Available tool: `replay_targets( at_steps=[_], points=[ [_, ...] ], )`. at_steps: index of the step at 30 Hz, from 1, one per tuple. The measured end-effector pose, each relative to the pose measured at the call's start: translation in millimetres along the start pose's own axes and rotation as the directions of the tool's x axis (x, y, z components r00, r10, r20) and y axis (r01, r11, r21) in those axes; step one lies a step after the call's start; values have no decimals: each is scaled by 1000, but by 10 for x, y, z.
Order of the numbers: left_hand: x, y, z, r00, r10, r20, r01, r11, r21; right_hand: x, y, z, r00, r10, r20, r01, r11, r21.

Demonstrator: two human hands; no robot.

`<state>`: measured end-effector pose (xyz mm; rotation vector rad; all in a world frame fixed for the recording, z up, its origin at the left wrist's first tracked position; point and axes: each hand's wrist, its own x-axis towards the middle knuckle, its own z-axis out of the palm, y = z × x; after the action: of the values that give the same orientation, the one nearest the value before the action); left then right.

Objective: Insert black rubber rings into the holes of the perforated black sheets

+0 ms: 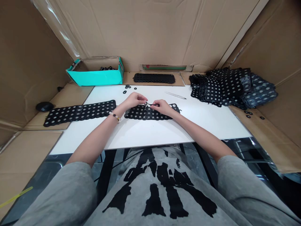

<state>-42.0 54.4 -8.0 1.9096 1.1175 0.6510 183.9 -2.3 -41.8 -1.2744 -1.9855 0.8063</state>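
A black strip with rows of pale round holes (152, 115) lies on the white board (199, 125) beneath both hands. My left hand (135, 99) is pinched at the strip's far edge, with a small black ring (146, 104) at its fingertips. Just to the right, my right hand (162, 107) is closed on a thin black strand (154, 104) that points toward that ring. Whether it is thread or a slim tool is too small to tell. A longer strip of the same kind (80, 112) stretches out left of my left wrist.
A turquoise-sided box (96, 78) holding black rings stands back left, with loose rings (127, 87) nearby. Behind my hands lies a folded black strip (154, 78). A pen (176, 95) and a heap of dotted black pieces (225, 86) are to the right. Cardboard walls (150, 31) enclose the table.
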Motion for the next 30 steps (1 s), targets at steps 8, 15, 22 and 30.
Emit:
replay_targets(
  at_steps=[8,15,22,30],
  points=[
    [74,-533,-603,762,-196,-617,254,967,7,-14,18,-32,999,-10,32,10,1000,0],
    [73,-621,-708,729,-71,-681,254,952,172,-17,7,-45,999,0,51,0,1000,2],
    [-9,-573,-687,882,-136,-451,375,782,498,-20,9,-52,999,-12,45,11,1000,23],
    [-14,-420,-597,942,22,-335,156,854,496,-18,18,-67,998,-32,50,30,999,28]
  ],
)
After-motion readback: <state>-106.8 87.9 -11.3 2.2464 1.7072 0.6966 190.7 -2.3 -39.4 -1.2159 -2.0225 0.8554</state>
